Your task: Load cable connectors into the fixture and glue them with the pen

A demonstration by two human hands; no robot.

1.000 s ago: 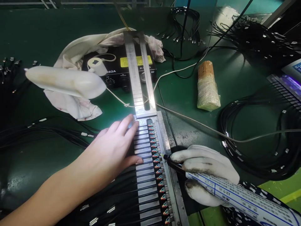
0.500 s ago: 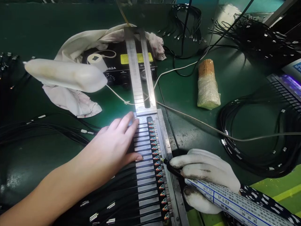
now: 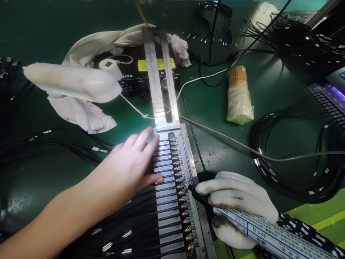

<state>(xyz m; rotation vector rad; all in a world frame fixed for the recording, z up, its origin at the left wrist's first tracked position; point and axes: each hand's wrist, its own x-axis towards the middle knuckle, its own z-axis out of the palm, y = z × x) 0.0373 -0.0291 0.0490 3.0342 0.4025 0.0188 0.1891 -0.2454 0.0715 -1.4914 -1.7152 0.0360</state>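
Note:
My bare left hand (image 3: 132, 154) lies over the upper left side of a metal fixture (image 3: 168, 212), fingers stretched out and thumb on the cables. Thin black cables (image 3: 167, 205) lie side by side across the fixture, each ending in a connector with small coloured wires (image 3: 183, 198) along its right side. In a stained white glove, my right hand (image 3: 242, 205) is closed around a printed white tube (image 3: 261, 230), apparently of glue. Its dark nozzle with a pale yellowish tip (image 3: 188, 186) is at the connector row, close to the middle connectors. Whether the tip touches one, I cannot tell.
Behind the fixture stands a black control box (image 3: 134, 81) with a cloth (image 3: 88, 46) around it. A white lamp-like object (image 3: 72, 82) is at left. A plastic-wrapped block (image 3: 239, 97) and coiled black cables (image 3: 285, 180) lie at right.
My right hand and the tube have shifted slightly right and down, drawing the tip a little away from the connectors. My left hand stays in place.

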